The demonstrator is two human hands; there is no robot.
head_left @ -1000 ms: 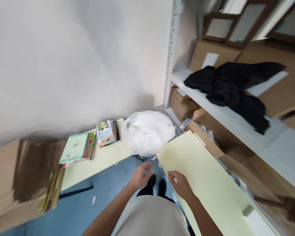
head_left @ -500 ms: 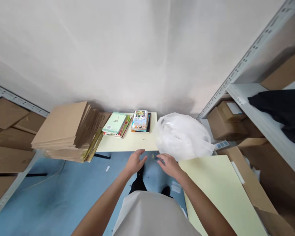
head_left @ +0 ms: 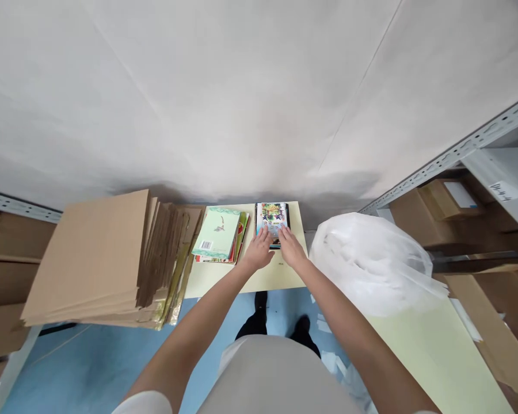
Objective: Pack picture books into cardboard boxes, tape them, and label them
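Head view: books [head_left: 273,214] lie partly beneath both grips [head_left: 259,251] [head_left: 292,248].

Book stack [head_left: 273,213] partly behind left hand [head_left: 258,251]

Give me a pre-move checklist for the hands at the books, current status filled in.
1. Left hand and right hand at the picture-covered book stack: ok, fingers over its near part.
2. Firm grip on that stack: cannot tell, the hands hide its near edge.
3. Gap to the green-topped book pile: ok, the two stand apart.
4. White plastic bag off the right hand: ok.
5. Cardboard stack squared up: not ok, edges staggered.
6. Floor free of scraps: not ok.
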